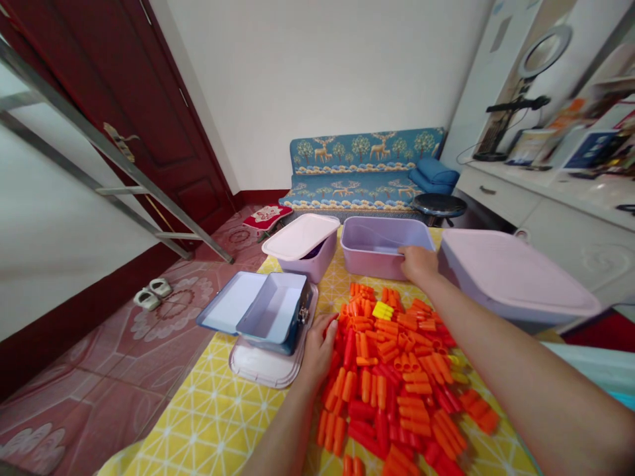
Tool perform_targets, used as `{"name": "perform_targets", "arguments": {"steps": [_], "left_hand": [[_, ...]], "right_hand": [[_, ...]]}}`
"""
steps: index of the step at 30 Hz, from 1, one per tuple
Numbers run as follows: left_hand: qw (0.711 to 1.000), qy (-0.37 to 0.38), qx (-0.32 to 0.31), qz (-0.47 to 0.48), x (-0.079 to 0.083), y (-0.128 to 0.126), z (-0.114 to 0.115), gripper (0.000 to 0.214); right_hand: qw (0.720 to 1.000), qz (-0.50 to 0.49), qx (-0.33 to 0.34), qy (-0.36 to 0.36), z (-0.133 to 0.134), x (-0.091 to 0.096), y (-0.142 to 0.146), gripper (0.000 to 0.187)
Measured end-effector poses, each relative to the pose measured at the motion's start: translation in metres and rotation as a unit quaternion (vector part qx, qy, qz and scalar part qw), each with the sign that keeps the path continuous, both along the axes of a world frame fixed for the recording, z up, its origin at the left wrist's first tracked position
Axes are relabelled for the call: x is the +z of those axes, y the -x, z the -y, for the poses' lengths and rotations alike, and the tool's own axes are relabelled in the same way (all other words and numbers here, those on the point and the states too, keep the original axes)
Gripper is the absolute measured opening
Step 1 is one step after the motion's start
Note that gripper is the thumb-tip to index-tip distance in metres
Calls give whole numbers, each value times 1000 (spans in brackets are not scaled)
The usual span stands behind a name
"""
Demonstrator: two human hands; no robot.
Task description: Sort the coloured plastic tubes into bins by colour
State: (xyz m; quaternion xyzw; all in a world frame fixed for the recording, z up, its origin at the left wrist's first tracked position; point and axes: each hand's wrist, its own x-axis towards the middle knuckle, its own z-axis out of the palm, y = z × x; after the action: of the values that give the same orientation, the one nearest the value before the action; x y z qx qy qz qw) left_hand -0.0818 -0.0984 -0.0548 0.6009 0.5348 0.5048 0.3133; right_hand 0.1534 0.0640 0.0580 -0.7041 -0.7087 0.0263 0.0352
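Note:
My right hand (419, 264) grips the near rim of an open purple plastic bin (372, 264) at the far side of the table, fingers over the edge. The inside that shows of this bin looks bare. At the left edge of a heap of orange and red plastic tube pieces (411, 377), my left hand (320, 344) is curled. Something red shows by its fingers, but what they hold is partly hidden. A few yellow pieces (383, 311) lie among the orange ones. Left of that hand, an open blue tin box (270, 340) rests on a pale pink lid (268, 363).
A purple bin with a tilted pink lid (302, 235) stands at the back left. Another lidded bin (510, 271) is on the right. Under everything lies a yellow patterned tablecloth (198, 410). A metal ladder (129, 178) leans at left; a blue sofa (367, 172) stands behind.

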Motion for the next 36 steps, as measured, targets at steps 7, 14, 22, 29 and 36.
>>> {"name": "perform_targets", "arguments": {"steps": [7,14,22,29,36], "left_hand": [[1000,-4,-2,5,5,-1,2,36],[999,1,1,32,3,0,3,37],[1000,0,-26,-15,27,14,23,44],[927,50,-212,-304,46,14,84,113],[933,36,-132,-332,11,-17,70,110]], "right_hand": [[985,-48,-78,-146,10,2,17,33],[914,-269,74,-293,84,-27,50,23],[920,-277,114,-252,161,-80,-3,24],[934,-238,78,-254,191,-104,-39,41],[939,-264,115,-187,192,-112,-25,50]]}}
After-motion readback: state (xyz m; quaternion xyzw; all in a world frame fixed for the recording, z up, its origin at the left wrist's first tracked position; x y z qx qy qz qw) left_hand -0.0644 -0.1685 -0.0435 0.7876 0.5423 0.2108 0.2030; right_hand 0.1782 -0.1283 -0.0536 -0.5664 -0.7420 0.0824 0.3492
